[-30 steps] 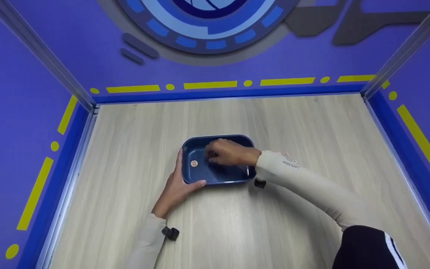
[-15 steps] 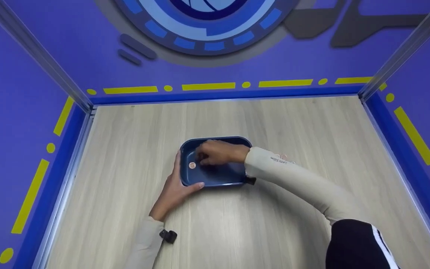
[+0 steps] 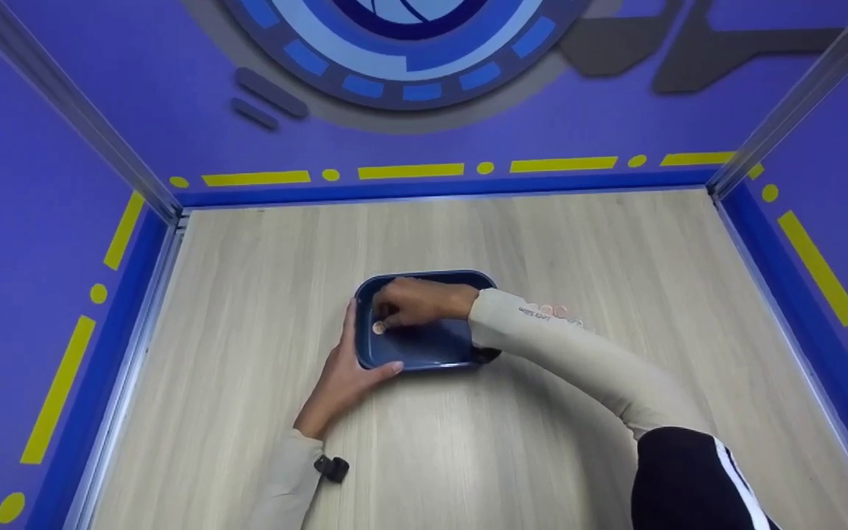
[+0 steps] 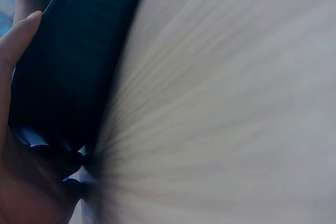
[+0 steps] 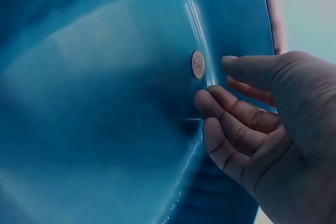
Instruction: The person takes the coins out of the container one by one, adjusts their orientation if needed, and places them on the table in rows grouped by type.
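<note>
A dark blue rectangular dish with rounded corners sits mid-table. My left hand holds its left end, thumb at the near rim and fingers along the outer side; the left wrist view shows the thumb at the dish's edge. A small copper coin lies inside the dish near its left end. My right hand reaches into the dish from the right. In the right wrist view its fingertips are close to the coin but apart from it, and the thumb stands away from the fingers.
Several more coins lie on the wooden table right of the dish, partly hidden behind my right sleeve. Blue panels with yellow marks stand at the back and both sides.
My right hand has moved left across the inside of the dish, up to the coin. My left hand keeps its place on the dish.
</note>
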`<act>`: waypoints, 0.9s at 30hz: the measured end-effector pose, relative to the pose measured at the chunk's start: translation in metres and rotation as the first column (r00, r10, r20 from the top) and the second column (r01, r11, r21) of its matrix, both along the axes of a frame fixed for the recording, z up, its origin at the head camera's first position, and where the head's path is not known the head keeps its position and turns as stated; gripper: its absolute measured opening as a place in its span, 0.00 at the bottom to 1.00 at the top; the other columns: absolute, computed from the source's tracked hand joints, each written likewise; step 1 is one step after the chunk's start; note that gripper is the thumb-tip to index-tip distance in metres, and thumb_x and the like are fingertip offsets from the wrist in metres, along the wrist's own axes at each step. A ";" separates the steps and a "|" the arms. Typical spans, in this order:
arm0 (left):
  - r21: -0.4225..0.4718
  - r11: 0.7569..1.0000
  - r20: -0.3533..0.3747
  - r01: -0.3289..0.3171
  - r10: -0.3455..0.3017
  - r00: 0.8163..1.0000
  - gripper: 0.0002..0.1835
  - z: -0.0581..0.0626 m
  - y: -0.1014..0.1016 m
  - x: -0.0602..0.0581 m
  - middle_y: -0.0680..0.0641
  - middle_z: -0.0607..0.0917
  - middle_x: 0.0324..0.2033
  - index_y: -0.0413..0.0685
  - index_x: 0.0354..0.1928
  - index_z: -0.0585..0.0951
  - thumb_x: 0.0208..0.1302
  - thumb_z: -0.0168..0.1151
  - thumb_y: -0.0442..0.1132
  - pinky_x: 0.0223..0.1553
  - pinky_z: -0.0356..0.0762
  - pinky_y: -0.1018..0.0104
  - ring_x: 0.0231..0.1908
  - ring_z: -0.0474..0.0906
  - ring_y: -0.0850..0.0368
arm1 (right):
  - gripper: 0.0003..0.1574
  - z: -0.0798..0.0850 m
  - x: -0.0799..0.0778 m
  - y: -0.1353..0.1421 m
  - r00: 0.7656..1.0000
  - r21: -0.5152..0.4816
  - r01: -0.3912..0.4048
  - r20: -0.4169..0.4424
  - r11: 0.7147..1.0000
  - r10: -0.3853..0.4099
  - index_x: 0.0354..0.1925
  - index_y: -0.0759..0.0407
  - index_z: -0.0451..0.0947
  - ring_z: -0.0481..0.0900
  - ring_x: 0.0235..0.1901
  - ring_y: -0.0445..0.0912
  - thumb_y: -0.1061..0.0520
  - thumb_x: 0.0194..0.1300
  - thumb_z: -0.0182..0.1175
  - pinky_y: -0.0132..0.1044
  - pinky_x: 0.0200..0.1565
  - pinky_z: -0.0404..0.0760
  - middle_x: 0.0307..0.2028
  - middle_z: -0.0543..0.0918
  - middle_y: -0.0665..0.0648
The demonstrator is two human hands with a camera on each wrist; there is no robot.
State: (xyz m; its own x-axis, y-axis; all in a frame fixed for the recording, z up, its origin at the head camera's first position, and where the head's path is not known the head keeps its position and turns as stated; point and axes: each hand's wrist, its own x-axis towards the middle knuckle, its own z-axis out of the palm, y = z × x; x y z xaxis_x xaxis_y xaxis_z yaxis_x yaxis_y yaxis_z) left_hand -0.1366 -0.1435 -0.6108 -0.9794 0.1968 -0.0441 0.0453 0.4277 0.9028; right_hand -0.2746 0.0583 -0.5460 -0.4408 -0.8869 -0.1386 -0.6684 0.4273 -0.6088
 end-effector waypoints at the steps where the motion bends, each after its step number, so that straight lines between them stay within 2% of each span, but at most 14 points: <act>1: 0.003 1.000 0.001 0.001 -0.001 1.000 0.75 0.000 0.000 0.000 0.40 0.58 0.86 0.60 0.91 0.37 0.58 0.84 0.62 0.77 0.62 0.37 0.81 0.63 0.39 | 0.13 0.000 -0.001 -0.001 1.000 -0.003 -0.001 0.005 1.000 0.001 0.53 0.64 0.89 0.86 0.41 0.46 0.56 0.78 0.71 0.43 0.49 0.85 0.44 0.91 0.57; 6: 0.018 1.000 0.016 -0.002 0.001 1.000 0.75 0.002 0.000 0.001 0.42 0.58 0.86 0.63 0.91 0.37 0.58 0.84 0.63 0.78 0.62 0.38 0.81 0.61 0.42 | 0.16 0.001 -0.006 -0.005 1.000 -0.013 -0.007 0.013 1.000 0.008 0.53 0.66 0.89 0.89 0.44 0.48 0.55 0.75 0.74 0.45 0.52 0.86 0.44 0.93 0.59; 11: -0.009 1.000 0.022 -0.009 0.009 1.000 0.75 0.002 0.000 0.002 0.42 0.58 0.86 0.66 0.91 0.37 0.57 0.84 0.65 0.78 0.62 0.37 0.81 0.62 0.41 | 0.16 -0.003 -0.009 -0.009 1.000 -0.004 -0.014 0.014 1.000 0.014 0.52 0.67 0.88 0.87 0.43 0.48 0.56 0.74 0.75 0.45 0.51 0.85 0.43 0.92 0.60; 20: -0.018 1.000 0.012 -0.021 0.021 1.000 0.75 0.002 0.000 0.003 0.39 0.60 0.86 0.65 0.91 0.38 0.57 0.84 0.65 0.77 0.63 0.36 0.80 0.64 0.38 | 0.12 -0.014 -0.008 -0.014 0.999 0.034 -0.036 -0.006 0.999 0.036 0.53 0.64 0.89 0.85 0.41 0.47 0.59 0.77 0.71 0.42 0.48 0.85 0.43 0.90 0.58; 27: -0.012 1.000 0.006 -0.026 0.026 1.000 0.75 -0.001 0.001 0.002 0.39 0.60 0.85 0.65 0.91 0.38 0.56 0.84 0.65 0.76 0.64 0.36 0.79 0.64 0.38 | 0.11 -0.019 -0.007 -0.013 0.999 0.026 -0.045 -0.016 0.999 0.046 0.54 0.64 0.89 0.85 0.40 0.47 0.62 0.77 0.70 0.43 0.47 0.85 0.43 0.90 0.59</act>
State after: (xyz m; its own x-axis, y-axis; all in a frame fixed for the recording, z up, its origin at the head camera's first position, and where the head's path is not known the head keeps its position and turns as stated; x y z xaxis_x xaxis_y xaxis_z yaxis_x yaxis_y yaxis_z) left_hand -0.1343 -0.1423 -0.6114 -0.9839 0.1707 -0.0528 0.0281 0.4397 0.8977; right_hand -0.2816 0.0458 -0.5651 -0.4023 -0.9023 -0.1550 -0.6972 0.4117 -0.5868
